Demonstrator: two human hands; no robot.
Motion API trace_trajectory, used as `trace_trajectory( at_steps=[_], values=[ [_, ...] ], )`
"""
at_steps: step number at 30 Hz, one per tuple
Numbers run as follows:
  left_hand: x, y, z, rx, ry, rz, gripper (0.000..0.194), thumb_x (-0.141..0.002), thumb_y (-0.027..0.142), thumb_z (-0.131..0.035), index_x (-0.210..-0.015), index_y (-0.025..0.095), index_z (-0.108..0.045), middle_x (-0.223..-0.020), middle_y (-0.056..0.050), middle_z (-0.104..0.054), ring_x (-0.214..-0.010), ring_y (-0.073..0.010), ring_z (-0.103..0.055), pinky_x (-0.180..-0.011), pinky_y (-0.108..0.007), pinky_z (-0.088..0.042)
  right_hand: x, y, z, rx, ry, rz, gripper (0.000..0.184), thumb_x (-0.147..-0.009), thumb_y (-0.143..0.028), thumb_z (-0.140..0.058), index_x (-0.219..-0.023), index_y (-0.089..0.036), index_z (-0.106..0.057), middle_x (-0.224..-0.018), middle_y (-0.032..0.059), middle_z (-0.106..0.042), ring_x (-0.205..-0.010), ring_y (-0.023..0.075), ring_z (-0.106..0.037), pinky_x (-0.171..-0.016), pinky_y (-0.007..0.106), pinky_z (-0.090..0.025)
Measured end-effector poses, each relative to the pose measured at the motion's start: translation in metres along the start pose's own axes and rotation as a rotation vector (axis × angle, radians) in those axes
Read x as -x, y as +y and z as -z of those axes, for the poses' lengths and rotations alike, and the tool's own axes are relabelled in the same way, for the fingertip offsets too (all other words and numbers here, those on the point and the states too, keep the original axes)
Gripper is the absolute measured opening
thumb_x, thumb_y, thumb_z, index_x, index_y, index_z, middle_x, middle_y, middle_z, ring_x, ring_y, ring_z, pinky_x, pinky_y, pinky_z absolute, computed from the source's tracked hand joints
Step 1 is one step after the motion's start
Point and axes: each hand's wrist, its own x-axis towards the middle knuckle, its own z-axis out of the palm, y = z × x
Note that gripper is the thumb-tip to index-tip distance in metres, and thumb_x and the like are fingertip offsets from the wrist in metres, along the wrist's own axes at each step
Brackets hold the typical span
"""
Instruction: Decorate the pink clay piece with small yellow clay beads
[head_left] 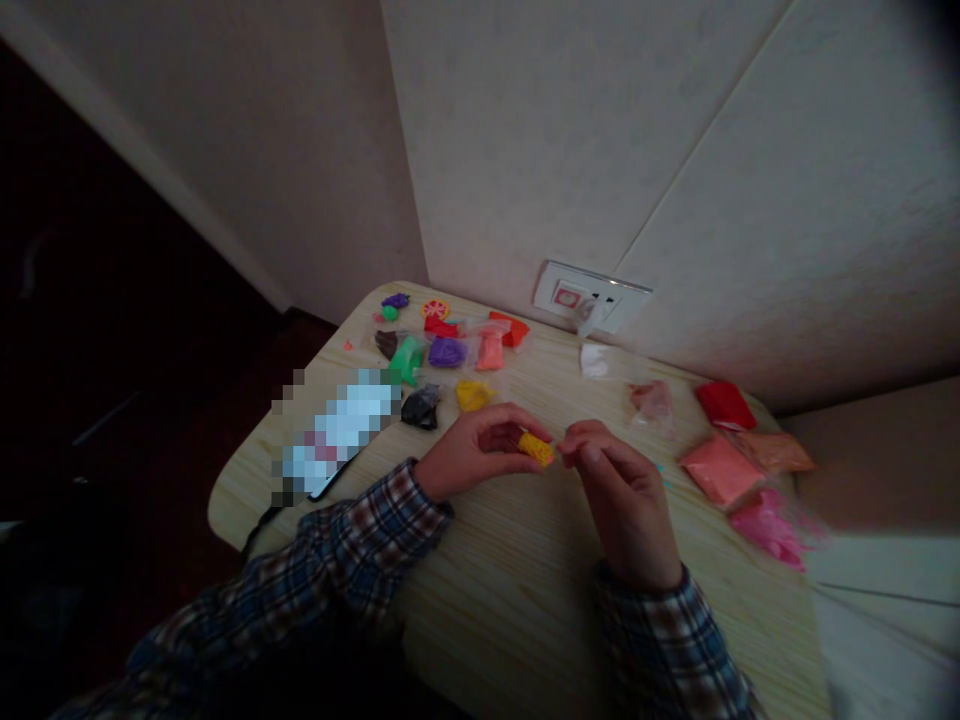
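Between the thumb and fingers of my left hand (484,450) is a small yellow clay piece (535,449) with a rough, bumpy surface and a bit of pink-orange at its right end. My right hand (619,490) is just to the right of that end, its thumb and fingertips pinched together. Whether anything sits in that pinch is too small to make out. Both hands are above the middle of the wooden table (510,580). Behind my left hand lies a bag of yellow clay (474,394), with a bag of black clay (421,406) to its left.
A phone (345,430) with a blurred screen lies at left, its cable over the edge. Bags of purple (448,351), green (407,360) and red clay (726,405), among several others, lie around. Small clay shapes (435,310) sit at the back. A wall socket (592,297) is behind.
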Motion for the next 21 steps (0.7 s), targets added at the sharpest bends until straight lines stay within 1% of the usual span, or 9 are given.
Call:
trace_trajectory(
  at_steps=[4, 6, 9, 11, 14, 16, 21],
  values=[
    [-0.0003, -0.0006, -0.0005, 0.079, -0.011, 0.038, 0.034, -0.070, 0.040, -0.083, -0.092, 0.015, -0.072, -0.094, -0.009, -0.074, -0.085, -0.0188, -0.073, -0.079, -0.033, -0.060, 0.0006, 0.0001, 0.0002, -0.012, -0.001, 0.012, 0.031, -0.084, -0.044, -0.068, -0.062, -0.022, -0.064, -0.075, 0.0007, -0.050, -0.077, 0.0183, -0.047, -0.073, 0.033, -0.035],
    [0.0001, -0.0003, -0.0008, 0.107, -0.002, 0.049, 0.034, -0.070, 0.039, -0.084, -0.091, 0.016, -0.072, -0.095, -0.009, -0.075, -0.087, -0.0192, -0.073, -0.081, -0.034, -0.059, 0.0001, -0.0005, 0.0001, -0.017, 0.001, 0.012, 0.030, -0.082, -0.043, -0.071, -0.062, -0.022, -0.062, -0.073, -0.0002, -0.048, -0.076, 0.0176, -0.045, -0.071, 0.032, -0.035],
    [0.0005, 0.0002, -0.0010, 0.143, 0.012, 0.061, 0.033, -0.069, 0.036, -0.085, -0.092, 0.016, -0.071, -0.094, -0.008, -0.075, -0.087, -0.0189, -0.073, -0.084, -0.035, -0.059, -0.0004, -0.0015, 0.0000, -0.011, -0.004, 0.015, 0.014, -0.078, -0.035, -0.075, -0.071, -0.025, -0.070, -0.078, 0.0004, -0.051, -0.081, 0.0178, -0.048, -0.073, 0.031, -0.037],
    [0.0004, 0.0001, -0.0011, 0.167, 0.015, 0.067, 0.033, -0.068, 0.035, -0.086, -0.091, 0.016, -0.071, -0.093, -0.007, -0.075, -0.086, -0.0183, -0.073, -0.084, -0.034, -0.059, 0.0000, -0.0018, 0.0000, -0.002, -0.022, 0.026, 0.005, -0.080, -0.032, -0.074, -0.078, -0.027, -0.075, -0.085, 0.0018, -0.055, -0.086, 0.0186, -0.051, -0.076, 0.032, -0.040],
    [0.0003, -0.0004, -0.0018, 0.205, 0.009, 0.077, 0.034, -0.066, 0.035, -0.087, -0.090, 0.016, -0.070, -0.090, -0.006, -0.075, -0.083, -0.0173, -0.073, -0.082, -0.033, -0.059, 0.0013, -0.0017, -0.0001, 0.013, -0.066, 0.053, 0.008, -0.083, -0.030, -0.071, -0.084, -0.031, -0.079, -0.093, 0.0033, -0.059, -0.092, 0.0196, -0.053, -0.081, 0.034, -0.043],
    [0.0005, -0.0005, -0.0023, 0.231, 0.001, 0.091, 0.034, -0.066, 0.035, -0.087, -0.089, 0.017, -0.070, -0.087, -0.004, -0.074, -0.081, -0.0162, -0.073, -0.079, -0.031, -0.059, 0.0022, -0.0014, -0.0004, 0.028, -0.093, 0.071, 0.010, -0.085, -0.030, -0.071, -0.087, -0.032, -0.080, -0.094, 0.0037, -0.060, -0.093, 0.0200, -0.054, -0.083, 0.035, -0.044],
    [0.0011, 0.0016, -0.0032, 0.286, -0.018, 0.137, 0.033, -0.063, 0.030, -0.089, -0.087, 0.017, -0.069, -0.082, -0.002, -0.073, -0.076, -0.0146, -0.072, -0.074, -0.028, -0.059, 0.0028, -0.0017, -0.0013, 0.085, -0.107, 0.113, 0.015, -0.087, -0.030, -0.068, -0.095, -0.037, -0.080, -0.092, 0.0031, -0.059, -0.091, 0.0196, -0.054, -0.078, 0.034, -0.045]
  ],
)
